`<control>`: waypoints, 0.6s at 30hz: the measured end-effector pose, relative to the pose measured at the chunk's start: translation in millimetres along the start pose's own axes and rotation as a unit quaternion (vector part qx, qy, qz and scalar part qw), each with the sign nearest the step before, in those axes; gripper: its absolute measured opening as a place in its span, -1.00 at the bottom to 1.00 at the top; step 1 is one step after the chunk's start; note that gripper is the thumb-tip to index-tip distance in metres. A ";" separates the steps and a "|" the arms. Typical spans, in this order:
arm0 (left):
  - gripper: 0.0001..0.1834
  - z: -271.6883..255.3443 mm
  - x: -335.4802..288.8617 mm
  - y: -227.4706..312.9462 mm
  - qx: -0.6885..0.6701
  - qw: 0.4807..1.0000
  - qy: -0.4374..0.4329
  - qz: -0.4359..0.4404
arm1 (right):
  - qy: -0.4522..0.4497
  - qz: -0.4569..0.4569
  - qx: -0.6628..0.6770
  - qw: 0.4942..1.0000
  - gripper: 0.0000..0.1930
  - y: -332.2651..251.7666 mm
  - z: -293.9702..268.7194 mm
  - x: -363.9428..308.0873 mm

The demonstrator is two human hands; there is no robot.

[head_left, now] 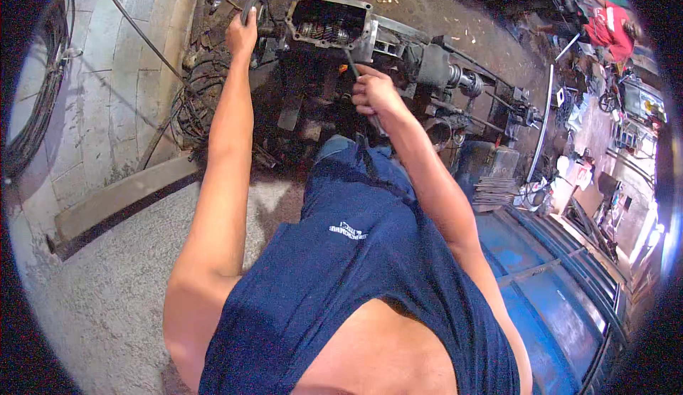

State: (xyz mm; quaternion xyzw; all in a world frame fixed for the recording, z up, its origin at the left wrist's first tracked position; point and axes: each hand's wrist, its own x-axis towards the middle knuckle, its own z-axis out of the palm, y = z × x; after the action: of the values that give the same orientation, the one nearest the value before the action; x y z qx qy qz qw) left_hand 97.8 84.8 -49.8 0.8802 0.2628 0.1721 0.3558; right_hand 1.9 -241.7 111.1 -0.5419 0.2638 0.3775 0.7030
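In front of me is an open metal gearbox housing (pixel 290 30), with dark toothed gears (pixel 327 32) showing inside its flanged opening. To the left of it, my left hand (pixel 242 38) is closed round the rim of a dark round handwheel (pixel 260 12). My right hand (pixel 378 96) grips a thin dark metal rod (pixel 351 62), just below the housing's near right corner. The rod slants up toward the housing's edge; whether its tip touches the metal I cannot tell. The lower end of the rod is mostly hidden by my fingers.
Shafts and a machine body (pixel 434 64) extend right of the housing. Black cables (pixel 188 99) hang along the left wall. Stacked metal plates (pixel 496 192) and a blue metal panel (pixel 548 288) are at my right. A person in red (pixel 610 30) is farther off.
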 end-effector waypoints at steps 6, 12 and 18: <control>-0.31 -11.1 2.5 14.7 0.083 0.994 -0.047 -0.051 | -0.016 0.068 0.241 0.968 -0.87 2.3 20.1 16.5; -0.31 -7.9 14.4 27.2 0.117 0.988 -0.067 -0.070 | -0.077 0.103 0.262 0.957 -0.85 -13.1 27.4 21.6; -0.30 -10.7 7.8 23.7 0.158 0.982 -0.068 -0.079 | 0.007 0.052 0.423 0.905 -0.95 1.6 49.3 20.9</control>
State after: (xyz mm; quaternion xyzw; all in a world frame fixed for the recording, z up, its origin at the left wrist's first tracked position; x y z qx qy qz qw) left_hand 106.8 80.6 -24.6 0.9114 0.3302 0.0398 0.2422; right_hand 10.8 -189.1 107.4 -0.1819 0.4316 0.2625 0.8436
